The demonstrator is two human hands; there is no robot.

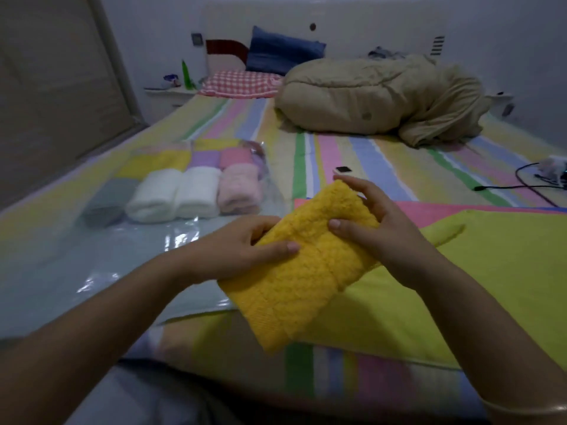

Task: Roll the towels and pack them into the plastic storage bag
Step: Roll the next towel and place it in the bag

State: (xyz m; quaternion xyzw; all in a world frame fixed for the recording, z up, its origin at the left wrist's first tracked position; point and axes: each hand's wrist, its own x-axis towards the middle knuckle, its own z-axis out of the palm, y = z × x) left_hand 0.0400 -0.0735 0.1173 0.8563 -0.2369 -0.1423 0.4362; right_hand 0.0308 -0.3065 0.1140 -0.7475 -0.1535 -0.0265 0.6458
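Note:
I hold a rolled yellow towel [306, 271] above the bed with both hands. My left hand [242, 246] grips its left side, thumb on top. My right hand [371, 219] clasps its far upper end, fingers spread over it. To the left lies the clear plastic storage bag [101, 271], flat on the bed. Inside its far end sit several rolled towels: a grey one [106, 204], two white ones [175, 194], a pink one [241, 188], and a back row of yellow, purple and pink rolls [196, 157].
A flat lime-green towel [478, 286] lies under my right forearm, with a pink one [429, 210] beneath it. On the striped bedsheet [352, 151] rest a small dark device [342, 170] and a black cable [521, 182] at right. A tan duvet [377, 96] and pillows fill the bed's far end.

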